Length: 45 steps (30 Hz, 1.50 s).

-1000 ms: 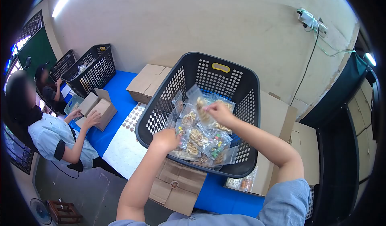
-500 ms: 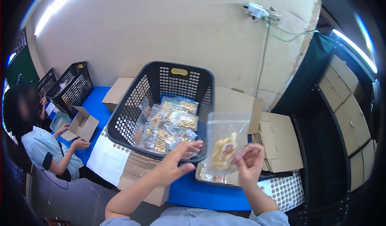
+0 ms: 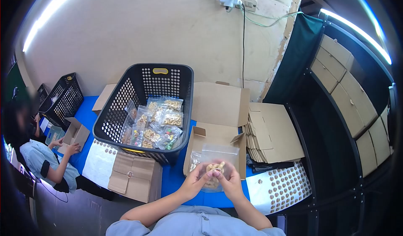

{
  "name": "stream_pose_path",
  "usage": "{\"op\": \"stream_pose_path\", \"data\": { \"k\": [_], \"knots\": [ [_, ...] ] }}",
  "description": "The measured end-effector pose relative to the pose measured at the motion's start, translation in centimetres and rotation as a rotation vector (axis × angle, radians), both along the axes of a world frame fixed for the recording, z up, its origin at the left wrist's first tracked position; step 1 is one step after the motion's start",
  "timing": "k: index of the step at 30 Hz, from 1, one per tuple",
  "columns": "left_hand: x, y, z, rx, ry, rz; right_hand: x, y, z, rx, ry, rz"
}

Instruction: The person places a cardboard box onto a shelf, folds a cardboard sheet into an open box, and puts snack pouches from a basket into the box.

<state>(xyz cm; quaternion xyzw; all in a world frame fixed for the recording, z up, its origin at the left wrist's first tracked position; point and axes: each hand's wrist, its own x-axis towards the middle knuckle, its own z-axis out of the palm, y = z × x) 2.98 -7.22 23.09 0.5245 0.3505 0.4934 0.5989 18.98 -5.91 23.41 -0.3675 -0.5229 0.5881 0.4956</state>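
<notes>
A clear bag of cashew-like nuts [image 3: 218, 155] is held between my two hands, over the front of an open cardboard box [image 3: 216, 131]. My left hand [image 3: 194, 184] grips its left side, and my right hand [image 3: 231, 184] grips the right, with both thumbs pressed near its middle. Another small bag [image 3: 194, 159] with white pieces lies in the box, left of the held bag. To the left stands a black basket [image 3: 171, 75] containing several clear bags of nuts and colourful pieces.
A closed carton [image 3: 136, 175] stands before the basket. Flattened cartons [image 3: 275, 131] and a sticker sheet [image 3: 281, 188] are on the right; another sticker sheet [image 3: 98, 160] lies left. A co-worker [image 3: 46, 160] handles a small box [image 3: 75, 136] farther left. Black shelving [image 3: 312, 122] stands at right.
The bag of nuts went from the basket, in my right hand, to over the open box. My left hand left the basket and now grips the bag too. The view has turned right.
</notes>
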Motion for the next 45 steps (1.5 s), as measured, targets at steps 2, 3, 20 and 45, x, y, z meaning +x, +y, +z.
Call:
{"op": "stream_pose_path", "data": {
  "k": [2,3,20,45],
  "knots": [
    [0.6,0.0,-0.4,0.008,0.022,0.029,0.0,-0.3,-0.2,-0.033,0.041,0.014],
    [0.8,0.1,-0.6,0.019,0.044,0.065,0.0,-0.4,-0.4,-0.063,0.082,0.034],
    [0.8,1.8,-4.2,0.053,0.173,0.091,1.4,3.8,-4.1,-0.182,0.119,0.183],
    [2.7,1.4,-6.1,0.061,0.158,-0.066,3.4,5.8,-5.5,-0.103,0.049,-0.054]
  ]
}}
